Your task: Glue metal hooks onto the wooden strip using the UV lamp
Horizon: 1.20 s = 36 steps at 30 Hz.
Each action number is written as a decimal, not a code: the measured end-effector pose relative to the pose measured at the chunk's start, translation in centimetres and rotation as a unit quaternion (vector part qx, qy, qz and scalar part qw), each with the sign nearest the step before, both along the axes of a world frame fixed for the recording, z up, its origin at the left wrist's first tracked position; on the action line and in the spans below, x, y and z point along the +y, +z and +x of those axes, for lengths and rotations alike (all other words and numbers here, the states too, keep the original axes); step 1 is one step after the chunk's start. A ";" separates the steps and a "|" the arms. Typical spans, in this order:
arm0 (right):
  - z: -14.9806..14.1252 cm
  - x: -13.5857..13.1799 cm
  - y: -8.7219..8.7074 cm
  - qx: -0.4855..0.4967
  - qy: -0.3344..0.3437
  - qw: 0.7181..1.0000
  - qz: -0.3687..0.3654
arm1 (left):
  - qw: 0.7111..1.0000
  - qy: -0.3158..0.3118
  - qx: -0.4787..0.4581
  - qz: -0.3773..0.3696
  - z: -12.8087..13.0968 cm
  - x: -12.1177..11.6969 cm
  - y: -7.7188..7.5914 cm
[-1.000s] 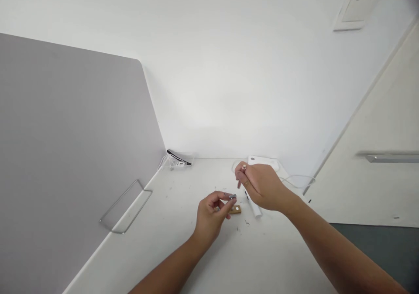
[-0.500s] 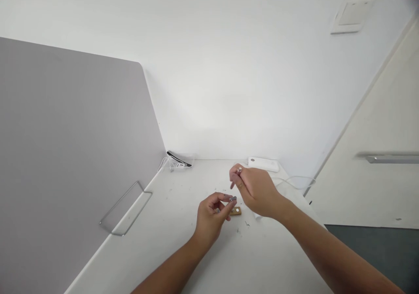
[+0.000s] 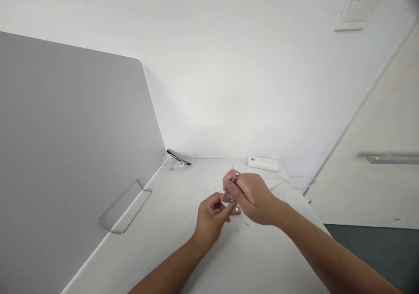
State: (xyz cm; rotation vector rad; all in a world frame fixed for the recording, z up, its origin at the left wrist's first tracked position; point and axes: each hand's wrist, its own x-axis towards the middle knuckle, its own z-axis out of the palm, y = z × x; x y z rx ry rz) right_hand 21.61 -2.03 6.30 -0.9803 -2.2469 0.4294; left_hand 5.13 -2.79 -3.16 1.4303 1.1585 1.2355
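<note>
My left hand (image 3: 211, 215) is closed in a pinch, thumb against fingertips. The small grey piece seen there earlier is now mostly hidden behind the fingers. My right hand (image 3: 252, 196) is wrapped round a slim stick-like tool (image 3: 236, 176), whose shiny end sticks up past the thumb; its exact kind does not show. The fingertips of both hands meet over the white table. Partly behind my left fingers lies a small yellow-brown block (image 3: 237, 210) with a white round spot. Dark grey scraps (image 3: 246, 223) are scattered near it on the tabletop.
A white oblong device (image 3: 262, 163) lies by the wall, with a white cable (image 3: 291, 179) to its right. A clear packet with a black strip (image 3: 178, 158) sits in the back left corner. A wire bracket (image 3: 122, 211) juts over the table's left edge beside a grey partition (image 3: 75, 145).
My right hand has moved left and slightly down, bringing the tool's lower part against my left fingertips. My left hand has stayed almost in place.
</note>
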 end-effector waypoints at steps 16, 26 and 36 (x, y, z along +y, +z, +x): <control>0.8 0.2 -0.1 0.016 0.120 0.992 -0.019 | 1.000 -0.006 -0.019 0.009 0.0 0.1 0.1; 2.9 2.5 -1.2 -0.041 -0.059 0.993 0.096 | 0.999 0.007 -0.027 -0.023 0.1 0.0 -0.2; 1.1 0.5 0.1 -0.029 0.108 0.993 -0.036 | 1.000 -0.003 -0.012 0.007 0.0 0.0 0.2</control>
